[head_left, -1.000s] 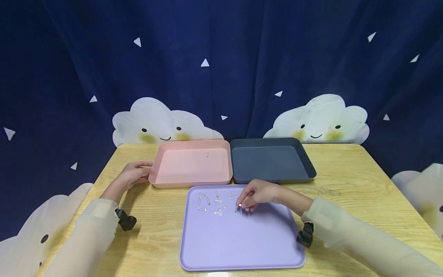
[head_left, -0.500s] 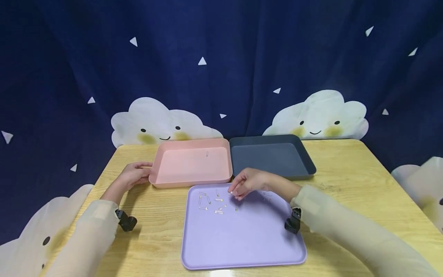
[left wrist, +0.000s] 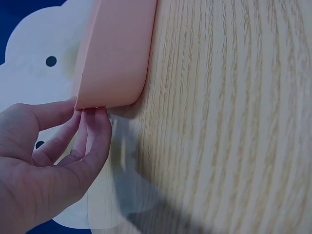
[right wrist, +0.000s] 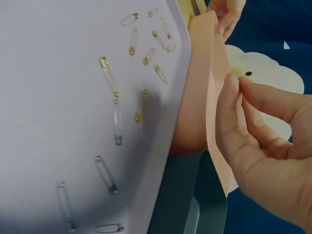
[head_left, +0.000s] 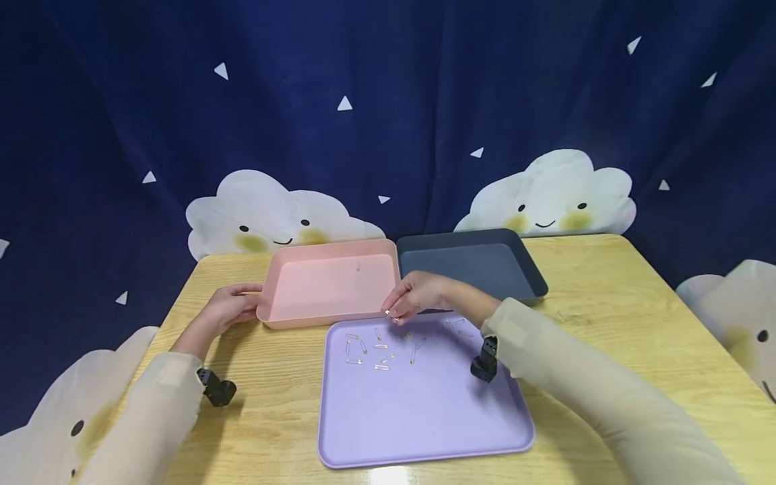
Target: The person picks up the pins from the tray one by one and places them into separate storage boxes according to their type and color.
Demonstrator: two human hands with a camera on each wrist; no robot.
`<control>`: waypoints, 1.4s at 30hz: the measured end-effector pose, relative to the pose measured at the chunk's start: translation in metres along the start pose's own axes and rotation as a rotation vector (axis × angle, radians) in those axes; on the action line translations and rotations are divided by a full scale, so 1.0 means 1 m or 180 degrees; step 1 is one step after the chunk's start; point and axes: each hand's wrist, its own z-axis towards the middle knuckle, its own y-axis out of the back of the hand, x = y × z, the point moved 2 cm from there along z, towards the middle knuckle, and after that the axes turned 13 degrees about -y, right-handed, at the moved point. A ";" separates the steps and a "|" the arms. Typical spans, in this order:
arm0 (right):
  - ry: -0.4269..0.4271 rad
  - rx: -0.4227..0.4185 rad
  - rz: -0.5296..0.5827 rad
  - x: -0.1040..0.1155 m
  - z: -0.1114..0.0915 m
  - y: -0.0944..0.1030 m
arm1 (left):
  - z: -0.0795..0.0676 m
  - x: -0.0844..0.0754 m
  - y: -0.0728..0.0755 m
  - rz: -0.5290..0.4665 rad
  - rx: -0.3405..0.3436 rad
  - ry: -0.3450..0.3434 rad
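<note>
My right hand [head_left: 415, 296] pinches a small shiny safety pin [head_left: 388, 312] between thumb and fingertips, above the near rim of the pink tray [head_left: 330, 316]; the fingers mostly hide the pin. One pin [head_left: 358, 267] lies inside that tray. At its left wall, my left hand [head_left: 227, 310] touches the outside with its fingertips, seen closely in the left wrist view, where bent fingers [left wrist: 100, 141] meet the tray's edge. Several safety pins are spread over the far part of the lilac tray [head_left: 424, 417]. The right wrist view shows gold pins [right wrist: 141, 105] and silver pins [right wrist: 106, 174] there.
A dark blue-grey tray [head_left: 469, 266] stands right of the pink one, side by side. Both are behind the lilac tray on the wooden table [head_left: 606, 323]. A navy curtain [head_left: 388, 121] with clouds hangs behind the table's far edge.
From low over the lilac tray, my right hand has moved up and left to the pink tray's rim, carrying a pin and uncovering pins beneath it. My left hand has stayed at the pink tray.
</note>
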 end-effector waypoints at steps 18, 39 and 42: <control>-0.0191 -0.0307 0.0230 0.033 0.038 0.016 | 0.002 0.003 0.003 0.0089 0.0023 0.0049; -0.0599 -0.0964 0.0112 0.082 0.087 0.031 | 0.002 0.002 0.004 0.0044 0.0036 0.0026; -0.0604 -0.1092 0.0064 0.083 0.100 0.031 | 0.001 0.001 0.003 -0.0004 0.0025 0.0000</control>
